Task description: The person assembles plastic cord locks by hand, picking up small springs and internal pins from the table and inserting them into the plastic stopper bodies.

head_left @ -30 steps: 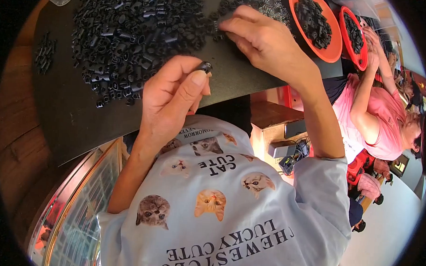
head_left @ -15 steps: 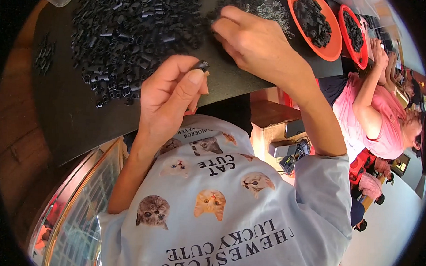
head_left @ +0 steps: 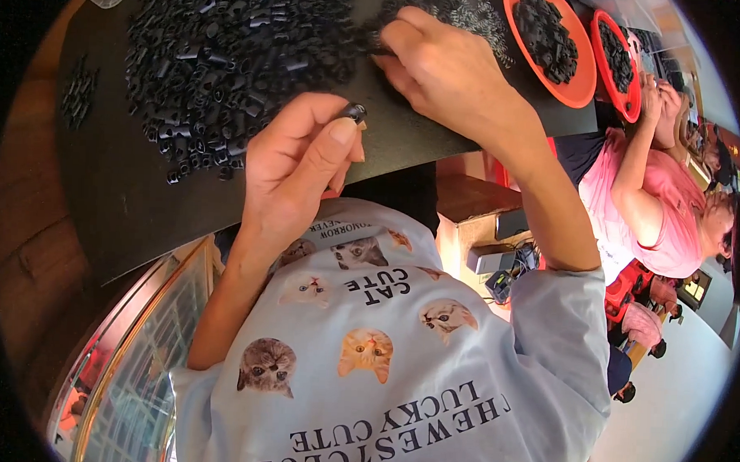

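Observation:
Between the thumb and fingers of my left hand (head_left: 295,159) is a small black tubular piece (head_left: 355,113), its open end facing up and to the right. My right hand (head_left: 449,75) is bent over the table, thumb and fingers drawn together in a pinch. A dark bit shows at those fingertips, too small to name. Left of the right hand spreads a large pile of black tubular pieces (head_left: 229,59). Just beyond it lies a heap of tiny, thin dark pieces (head_left: 479,23), partly covered by the hand.
An orange bowl (head_left: 583,93) of black parts stands at the right, beside a red bowl (head_left: 633,108) with more. A small dark cluster (head_left: 79,94) lies on the black table (head_left: 118,198) at the left. A person in pink (head_left: 656,200) works at the right.
My right hand has shifted slightly toward the right, its fingertips drawing back from the heap. The left hand keeps its hold on the tubular piece, now turned a little.

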A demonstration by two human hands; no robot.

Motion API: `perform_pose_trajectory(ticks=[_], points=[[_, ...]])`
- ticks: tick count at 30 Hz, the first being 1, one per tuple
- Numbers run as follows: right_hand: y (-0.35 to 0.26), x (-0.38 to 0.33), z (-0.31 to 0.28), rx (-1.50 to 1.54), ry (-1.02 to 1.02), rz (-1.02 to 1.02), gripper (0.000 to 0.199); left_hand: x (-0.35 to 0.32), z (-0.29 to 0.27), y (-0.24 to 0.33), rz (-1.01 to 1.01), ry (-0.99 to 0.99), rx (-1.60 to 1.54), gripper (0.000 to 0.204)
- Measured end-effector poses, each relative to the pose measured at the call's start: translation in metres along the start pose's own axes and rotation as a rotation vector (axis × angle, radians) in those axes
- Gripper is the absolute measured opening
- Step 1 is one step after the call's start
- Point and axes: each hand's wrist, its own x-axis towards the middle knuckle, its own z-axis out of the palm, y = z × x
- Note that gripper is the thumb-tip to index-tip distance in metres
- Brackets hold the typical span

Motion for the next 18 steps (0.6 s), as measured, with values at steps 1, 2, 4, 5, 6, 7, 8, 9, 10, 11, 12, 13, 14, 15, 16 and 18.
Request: perform_pose_trajectory(ticks=[1,2,4,5,6,7,8,9,10,11,12,13,14,15,16,18], points=[[0.001,0.000,0.000,0.000,0.000,-0.002,0.016,0.000,0.000,0.000,0.003,0.001,0.002,0.021],[0.002,0.000,0.000,-0.009,-0.007,-0.006,0.015,0.000,0.000,0.000,0.003,0.003,0.002,0.021],[0.003,-0.001,0.000,-0.018,-0.014,-0.010,0.016,0.000,0.000,-0.001,0.006,0.002,0.007,0.022],[0.003,-0.001,0.000,-0.017,-0.012,-0.018,0.016,0.000,0.000,-0.001,0.006,0.002,0.007,0.022],[0.003,-0.001,0.001,-0.017,-0.009,-0.026,0.015,0.000,0.000,-0.001,0.009,0.001,0.008,0.021],[0.002,-0.001,0.000,-0.017,-0.009,-0.024,0.015,0.000,0.000,-0.001,0.013,-0.001,0.009,0.021],[-0.001,-0.002,-0.001,-0.022,0.001,-0.045,0.015,0.000,0.000,-0.002,0.013,-0.002,0.009,0.021],[-0.002,-0.002,-0.002,-0.027,0.011,-0.067,0.015,0.000,0.000,-0.002,0.014,-0.002,0.009,0.021],[-0.003,-0.002,-0.002,-0.026,0.011,-0.067,0.015,0.000,0.000,-0.002,0.015,-0.001,0.008,0.021],[-0.004,-0.002,-0.002,-0.044,0.009,-0.096,0.014,-0.001,-0.001,-0.001,0.015,-0.001,0.009,0.021],[-0.004,-0.002,-0.003,-0.064,0.007,-0.124,0.013,-0.001,0.000,-0.001,0.014,-0.001,0.007,0.021],[-0.004,-0.002,-0.002,-0.064,0.007,-0.123,0.013,-0.001,0.000,0.000,0.014,-0.001,0.006,0.021],[-0.004,-0.003,-0.002,-0.039,0.010,-0.112,0.013,-0.001,0.000,-0.001,0.014,-0.001,0.006,0.021],[-0.005,-0.003,-0.001,-0.014,0.012,-0.102,0.012,-0.001,0.000,-0.002,0.012,0.002,-0.003,0.021],[-0.006,-0.003,-0.002,-0.013,0.012,-0.104,0.012,-0.002,-0.001,-0.002,0.010,0.006,-0.012,0.021],[-0.009,-0.005,-0.006,0.117,0.035,-0.073,0.012,-0.001,0.001,-0.001,0.013,0.009,-0.026,0.019]])
